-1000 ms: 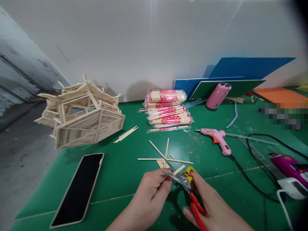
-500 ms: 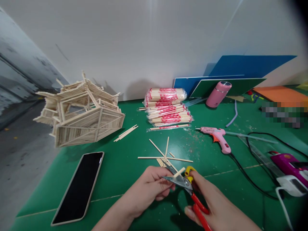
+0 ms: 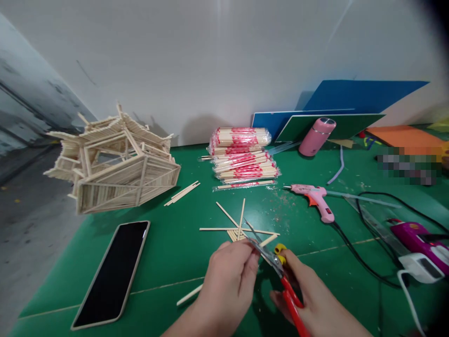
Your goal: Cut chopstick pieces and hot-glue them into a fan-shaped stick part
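My left hand is closed around a thin wooden stick, one end of which sticks out at its lower left. A stick end also shows at the right, beside the scissors' blades. My right hand grips a pair of scissors with red handles and a yellow piece near the pivot. Its blades are slightly apart, right at my left fingertips. Just beyond the blades, several cut sticks lie crossed over a small pile of short pieces.
A stick-built model house stands at left, above a phone. Bagged sticks are stacked against the wall. Rightward are a pink glue gun with its cord, a pink bottle, blue board and a purple device.
My left hand has turned and moved slightly right; a stick now protrudes from its lower left. The scissors have shifted slightly right, and their blades point more toward the pile.
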Demonstrator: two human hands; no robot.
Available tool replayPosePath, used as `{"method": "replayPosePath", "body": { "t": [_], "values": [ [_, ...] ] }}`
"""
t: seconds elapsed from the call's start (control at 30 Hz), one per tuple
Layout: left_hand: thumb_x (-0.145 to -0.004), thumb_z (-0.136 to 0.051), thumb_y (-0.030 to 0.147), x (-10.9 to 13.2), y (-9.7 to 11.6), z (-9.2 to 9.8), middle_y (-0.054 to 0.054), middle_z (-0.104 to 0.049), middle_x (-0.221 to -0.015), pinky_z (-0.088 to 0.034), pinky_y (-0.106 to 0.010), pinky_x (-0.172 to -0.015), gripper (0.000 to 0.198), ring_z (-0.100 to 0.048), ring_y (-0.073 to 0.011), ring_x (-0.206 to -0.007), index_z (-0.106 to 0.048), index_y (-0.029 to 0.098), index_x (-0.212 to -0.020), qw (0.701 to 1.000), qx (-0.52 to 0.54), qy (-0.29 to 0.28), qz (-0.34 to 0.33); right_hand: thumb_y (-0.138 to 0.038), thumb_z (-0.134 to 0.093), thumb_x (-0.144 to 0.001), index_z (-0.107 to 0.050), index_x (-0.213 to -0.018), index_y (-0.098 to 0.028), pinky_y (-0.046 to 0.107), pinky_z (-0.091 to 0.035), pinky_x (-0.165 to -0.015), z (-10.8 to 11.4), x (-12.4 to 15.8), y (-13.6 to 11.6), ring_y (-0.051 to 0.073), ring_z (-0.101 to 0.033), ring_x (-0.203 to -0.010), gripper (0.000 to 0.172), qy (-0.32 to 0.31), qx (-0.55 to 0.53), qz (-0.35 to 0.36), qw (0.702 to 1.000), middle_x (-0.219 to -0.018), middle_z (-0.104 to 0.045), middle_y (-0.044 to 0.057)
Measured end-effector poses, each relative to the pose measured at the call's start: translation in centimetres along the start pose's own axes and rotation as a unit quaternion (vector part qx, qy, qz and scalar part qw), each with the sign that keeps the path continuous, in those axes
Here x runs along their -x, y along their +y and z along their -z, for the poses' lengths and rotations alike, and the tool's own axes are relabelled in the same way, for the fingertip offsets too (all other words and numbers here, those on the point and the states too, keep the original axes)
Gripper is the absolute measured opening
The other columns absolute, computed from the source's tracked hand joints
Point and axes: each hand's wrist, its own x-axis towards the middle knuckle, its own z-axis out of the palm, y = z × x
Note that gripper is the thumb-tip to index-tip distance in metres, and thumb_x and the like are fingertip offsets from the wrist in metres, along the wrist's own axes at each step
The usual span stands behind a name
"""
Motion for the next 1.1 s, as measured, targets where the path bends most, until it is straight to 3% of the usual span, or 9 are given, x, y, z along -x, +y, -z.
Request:
{"method": "replayPosePath", "body": {
  "t": [0.13, 0.23, 0.3, 0.37, 0.53, 0.67, 0.83, 1.1],
  "values": [
    [-0.083, -0.033, 0.016, -0.1, 0.2, -1.4, -0.001, -0.055, -0.061, -0.034, -0.023, -0.055, 0.027, -0.047, -0.0121, -0.056, -0.047, 0.018, -0.06, 0.986, -0.147, 0.039, -0.065, -0.026, -0.058, -0.064, -0.046, -0.097, -0.02, 0.023, -0.043, -0.053, -0.3, 0.3, 0.6, 0.011, -0.048, -0.056, 0.036, 0.056, -0.059, -0.053, 0.995, -0.076, -0.055, -0.001],
    [-0.084, -0.034, 0.016, -0.4, 0.2, -1.9, 0.0, -0.055, -0.06, -0.034, -0.022, -0.053, 0.026, -0.048, -0.0124, -0.055, -0.047, 0.018, -0.062, 0.981, -0.179, 0.05, -0.053, -0.023, -0.062, -0.058, -0.045, -0.104, -0.019, 0.026, -0.045, -0.063, 0.0, 0.5, 1.1, 0.014, -0.053, -0.068, 0.05, 0.074, -0.094, -0.057, 0.991, -0.084, -0.056, 0.001],
    [-0.084, -0.034, 0.017, -0.4, 0.2, -2.0, 0.0, -0.056, -0.061, -0.035, -0.023, -0.053, 0.025, -0.048, -0.0129, -0.056, -0.048, 0.019, -0.063, 0.978, -0.194, 0.054, -0.046, -0.02, -0.061, -0.059, -0.045, -0.106, -0.019, 0.028, -0.044, -0.075, 0.3, 0.6, 1.3, 0.018, -0.054, -0.083, 0.05, 0.06, -0.089, -0.032, 0.994, -0.092, -0.056, 0.004],
    [-0.083, -0.034, 0.016, -0.3, 0.2, -2.1, -0.001, -0.058, -0.064, -0.037, -0.024, -0.055, 0.024, -0.05, -0.0136, -0.058, -0.05, 0.019, -0.065, 0.974, -0.211, 0.062, -0.05, -0.021, -0.058, -0.065, -0.044, -0.106, -0.019, 0.028, -0.043, -0.077, 0.4, 0.6, 1.4, 0.017, -0.054, -0.084, 0.044, 0.041, -0.07, -0.007, 0.997, -0.091, -0.056, 0.004],
    [-0.083, -0.032, 0.015, -0.1, -0.2, -2.4, -0.004, -0.06, -0.07, -0.041, -0.027, -0.06, 0.025, -0.053, -0.0153, -0.063, -0.053, 0.018, -0.069, 0.954, -0.255, 0.117, -0.107, -0.026, -0.051, -0.073, -0.04, -0.109, -0.02, 0.023, -0.045, -0.061, 0.3, 1.0, 1.4, 0.013, -0.05, -0.065, 0.037, 0.016, -0.035, 0.015, 0.999, -0.074, -0.052, -0.002],
    [-0.083, -0.031, 0.014, 0.0, -0.4, -2.0, -0.005, -0.06, -0.07, -0.042, -0.027, -0.061, 0.026, -0.054, -0.0153, -0.065, -0.053, 0.016, -0.07, 0.962, -0.224, 0.097, -0.125, -0.028, -0.055, -0.07, -0.037, -0.115, -0.019, 0.026, -0.044, -0.07, 0.3, 1.5, 1.3, 0.015, -0.053, -0.075, 0.05, 0.018, -0.019, 0.017, 1.0, -0.083, -0.054, 0.001],
    [-0.084, -0.032, 0.018, 0.5, 0.0, -1.1, -0.003, -0.057, -0.068, -0.041, -0.022, -0.057, 0.027, -0.051, -0.0121, -0.06, -0.053, 0.016, -0.067, 0.992, -0.096, 0.029, -0.074, -0.027, -0.062, -0.062, -0.037, -0.118, -0.02, 0.028, -0.045, -0.072, 0.1, 1.6, 1.6, 0.017, -0.055, -0.077, 0.062, 0.048, -0.019, -0.002, 0.999, -0.086, -0.057, 0.002],
    [-0.084, -0.035, 0.017, 0.8, 0.5, 0.0, -0.003, -0.059, -0.075, -0.042, -0.02, -0.064, 0.022, -0.054, -0.0115, -0.067, -0.053, 0.016, -0.073, 0.997, -0.035, 0.014, -0.069, -0.029, -0.055, -0.072, -0.038, -0.118, -0.018, 0.027, -0.046, -0.074, 0.4, 1.3, 1.5, 0.019, -0.054, -0.09, 0.05, 0.041, 0.0, 0.063, 0.997, -0.093, -0.058, 0.006]
  ]
}}
